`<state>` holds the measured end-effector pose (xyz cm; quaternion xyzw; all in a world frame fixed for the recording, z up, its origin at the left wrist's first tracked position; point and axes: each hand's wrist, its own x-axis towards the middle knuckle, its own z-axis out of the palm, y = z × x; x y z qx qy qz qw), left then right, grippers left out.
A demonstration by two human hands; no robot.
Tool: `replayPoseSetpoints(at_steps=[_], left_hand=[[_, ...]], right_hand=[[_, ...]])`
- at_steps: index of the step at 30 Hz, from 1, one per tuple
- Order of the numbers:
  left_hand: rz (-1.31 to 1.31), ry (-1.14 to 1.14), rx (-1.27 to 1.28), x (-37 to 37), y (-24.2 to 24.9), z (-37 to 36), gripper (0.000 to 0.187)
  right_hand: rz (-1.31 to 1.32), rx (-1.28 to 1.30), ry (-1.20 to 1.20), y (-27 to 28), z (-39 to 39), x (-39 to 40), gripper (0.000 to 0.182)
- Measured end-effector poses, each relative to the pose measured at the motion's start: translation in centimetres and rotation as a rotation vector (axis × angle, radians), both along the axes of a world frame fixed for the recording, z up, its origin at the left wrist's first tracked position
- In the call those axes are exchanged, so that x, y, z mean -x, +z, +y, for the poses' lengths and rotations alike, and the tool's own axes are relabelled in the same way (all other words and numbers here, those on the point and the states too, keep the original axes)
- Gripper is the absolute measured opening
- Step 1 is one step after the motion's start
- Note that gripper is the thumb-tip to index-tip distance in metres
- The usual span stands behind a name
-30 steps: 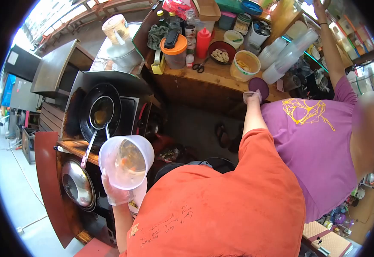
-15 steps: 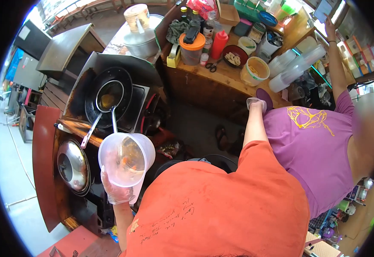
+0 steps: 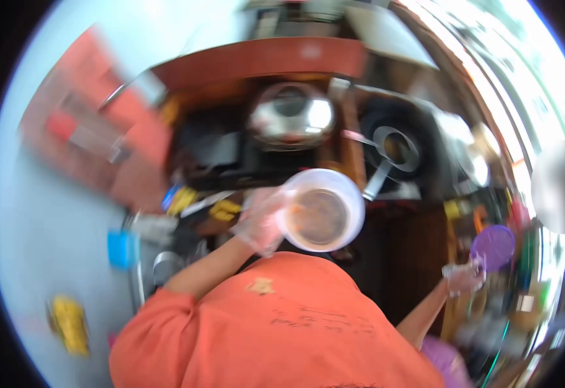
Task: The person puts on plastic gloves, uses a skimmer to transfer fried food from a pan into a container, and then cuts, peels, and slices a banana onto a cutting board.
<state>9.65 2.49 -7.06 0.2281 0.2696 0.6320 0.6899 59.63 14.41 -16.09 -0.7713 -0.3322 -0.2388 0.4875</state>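
Observation:
My left hand (image 3: 264, 220), in a clear plastic glove, grips a round translucent plastic tub (image 3: 355, 218) by its side, over the front of my orange shirt. Orange and brown bits show at the bottom of the tub, too blurred to name. Out to the right, my right hand (image 3: 465, 277), also gloved, holds a round purple lid (image 3: 495, 248) by its edge. The lid is well apart from the tub.
Ahead, a dark wok (image 3: 372, 119) with a round metal utensil (image 3: 386, 169) sits on the stove. A shiny domed pot lid (image 3: 276, 126) lies left of it. A red table (image 3: 143, 139) stands far left. A co-worker's purple shirt (image 3: 447, 362) shows at lower right.
The view has swung left, with motion blur. My left hand still holds the tub. The purple lid in my right hand is now raised and fully visible; the co-worker is mostly out of view.

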Motion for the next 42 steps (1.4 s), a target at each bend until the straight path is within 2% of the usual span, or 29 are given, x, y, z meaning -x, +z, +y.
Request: replayPoseSetpoints(at_steps=[1,2,3,4,6,7,8,9,11,13,15,17,19,23,25,27,30,33,35,36,38,39,40,41,42], left_hand=[[0.113,0.019,-0.093,2.9,-3.9,-0.8,0.067],[0.047,0.088,-0.037,3.3,-1.9,-2.2,0.064],[0.08,0.178,-0.018,4.5,-3.1,-3.2,0.065],[0.174,0.345,0.134,5.5,-5.6,-4.7,0.067],[0.188,0.526,0.187,7.0,-4.6,-8.3,0.067],[0.214,0.591,0.243,7.9,-4.2,-10.1,0.066],[0.192,0.66,0.248,8.8,-4.3,-12.1,0.066],[0.112,0.767,0.204,9.7,-4.5,-14.1,0.065],[0.022,0.92,0.158,11.3,-4.2,-18.4,0.064],[-0.018,1.133,0.041,12.9,-3.5,-23.4,0.057],[-0.063,1.428,0.091,15.4,-10.3,-27.4,0.055],[0.018,1.652,0.184,16.3,-11.3,-31.9,0.054],[-0.122,1.757,0.173,16.2,-7.3,-35.6,0.052],[-0.197,1.921,0.092,18.8,-13.9,-43.7,0.048],[-0.154,2.096,0.244,20.0,-15.8,-46.9,0.049],[-0.192,2.126,0.183,20.7,-15.9,-48.9,0.048],[-0.163,2.173,0.266,21.4,-16.1,-50.9,0.048],[-0.105,2.215,0.165,22.6,-15.7,-51.7,0.048],[-0.195,2.293,0.172,23.4,-16.4,-52.4,0.061],[-0.202,2.303,0.172,23.3,-16.8,-52.8,0.061],[-0.426,2.319,0.39,23.0,-17.5,-53.5,0.082],[-0.432,2.322,0.391,22.9,-17.9,-53.5,0.082],[-0.406,2.373,0.37,22.7,-17.6,-53.1,0.09],[-0.378,2.421,0.35,22.6,-17.4,-52.9,0.099],[-0.381,2.418,0.354,22.5,-18.1,-53.2,0.099]], right_hand=[[-0.071,0.0,0.144,2.3,1.0,5.0,0.043],[-0.074,-0.015,0.284,4.1,1.8,10.6,0.043],[-0.507,-0.027,0.391,5.6,1.4,15.9,0.036],[-0.944,-0.084,0.459,6.5,0.6,20.7,0.03],[-0.465,-0.319,0.914,4.4,-0.6,30.6,0.014],[-0.372,-0.297,1.181,7.0,-3.7,36.4,0.012],[-0.215,-0.433,1.843,8.1,-5.4,40.6,0.018],[-0.291,-0.318,2.113,9.2,-7.5,43.6,0.021],[-0.381,-0.389,2.401,9.4,-10.7,50.5,0.032],[-0.534,-0.233,2.616,11.1,-14.9,55.2,0.037],[-0.624,-0.247,2.796,10.3,-18.6,60.0,0.039],[-0.642,-0.293,2.965,9.4,-22.7,64.4,0.04],[-0.693,-0.287,3.066,8.4,-26.9,68.3,0.037],[-0.698,-0.198,3.29,6.3,-35.2,73.9,0.033],[-0.692,-0.156,3.366,4.2,-38.5,76.2,0.033],[-0.616,-0.089,3.459,2.2,-41.2,78.0,0.032],[-0.681,0.023,3.461,0.2,-44.0,79.7,0.031],[-0.646,0.127,3.479,-0.5,-45.6,80.4,0.03],[-0.619,0.153,3.498,-0.7,-46.3,80.7,0.029],[-0.62,0.123,3.489,-0.8,-46.6,80.8,0.029],[-0.628,0.1,3.485,-0.6,-46.9,80.9,0.03],[-0.717,0.085,3.471,-0.5,-47.0,81.0,0.03],[-0.803,0.071,3.454,-0.3,-47.1,81.0,0.029],[-0.806,0.079,3.453,-0.4,-47.2,81.0,0.029],[-0.847,0.059,3.442,-0.5,-47.3,81.0,0.029]])
